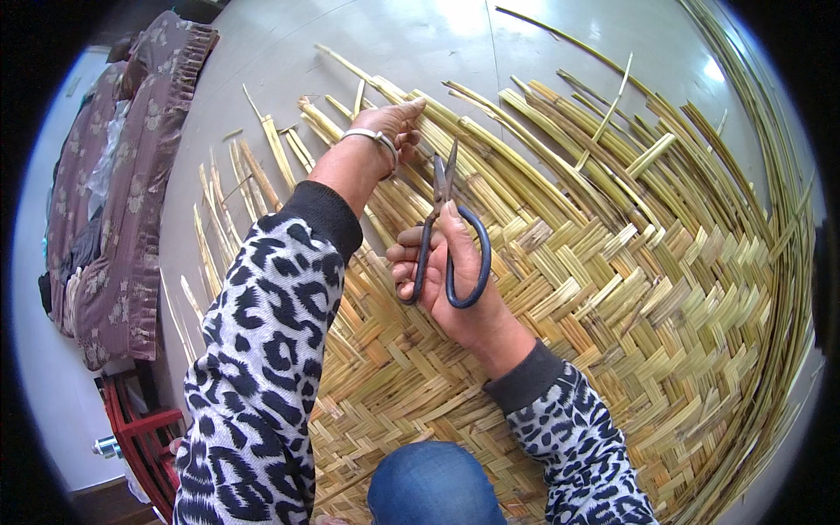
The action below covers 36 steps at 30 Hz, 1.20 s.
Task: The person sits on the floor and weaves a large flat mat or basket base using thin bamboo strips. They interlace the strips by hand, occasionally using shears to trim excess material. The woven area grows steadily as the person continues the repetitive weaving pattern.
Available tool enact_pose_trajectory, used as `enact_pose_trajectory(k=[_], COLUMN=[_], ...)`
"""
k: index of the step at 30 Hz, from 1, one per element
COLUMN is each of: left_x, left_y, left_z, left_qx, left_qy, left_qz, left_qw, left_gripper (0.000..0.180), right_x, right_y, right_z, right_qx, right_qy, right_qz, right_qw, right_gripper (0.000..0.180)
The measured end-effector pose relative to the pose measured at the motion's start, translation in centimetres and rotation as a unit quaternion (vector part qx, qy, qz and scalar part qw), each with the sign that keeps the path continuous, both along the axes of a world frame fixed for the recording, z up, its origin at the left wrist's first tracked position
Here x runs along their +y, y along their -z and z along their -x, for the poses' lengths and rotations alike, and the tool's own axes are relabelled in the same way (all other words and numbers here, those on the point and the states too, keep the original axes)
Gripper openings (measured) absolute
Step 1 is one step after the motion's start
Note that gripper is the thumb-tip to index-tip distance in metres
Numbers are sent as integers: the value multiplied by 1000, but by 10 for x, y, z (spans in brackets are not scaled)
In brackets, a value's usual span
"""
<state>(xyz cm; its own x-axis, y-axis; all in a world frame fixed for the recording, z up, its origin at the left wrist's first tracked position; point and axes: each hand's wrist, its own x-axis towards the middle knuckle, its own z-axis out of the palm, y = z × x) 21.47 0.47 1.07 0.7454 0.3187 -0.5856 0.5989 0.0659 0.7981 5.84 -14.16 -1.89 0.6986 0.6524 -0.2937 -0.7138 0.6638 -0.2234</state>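
Scissors (439, 201) — inside the right grip (440, 302), near the left hand (389, 128).

White glare on grey floor (455, 35)

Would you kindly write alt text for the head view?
A right hand holds slightly open scissors over a partly woven mat, while the left hand is at the loose strips along its far edge.

Metal scissors (440, 189), rough plant-strip mat (612, 306).
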Motion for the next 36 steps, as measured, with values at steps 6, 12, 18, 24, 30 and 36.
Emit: enact_pose_trajectory(k=[6,12,18,24,30,36], left_x=[11,23,37,36,28,32], left_y=[-7,-32,-73,-105,-111,-118], left_z=[2,10,20,49,60,58], left_qx=[-38,-116,-156,-196,-138,-148], left_qy=[-17,10,136,199,148,210], left_qz=[-63,54,71,60,13,13], left_qw=[997,992,976,958,979,966], left_gripper=[17,16,18,23,26,26], right_x=[-2,-1,-1,-2,3,3], right_y=[-7,-9,-16,-25,-21,-20], right_z=[1,2,5,9,14,14], right_qx=[-21,-75,-129,-186,-203,-214], right_qy=[-10,-23,-25,-39,-60,-46], right_qz=[33,65,99,126,138,116], right_qw=[999,995,986,974,968,969], right_gripper=[60,57,56,56,56,57])
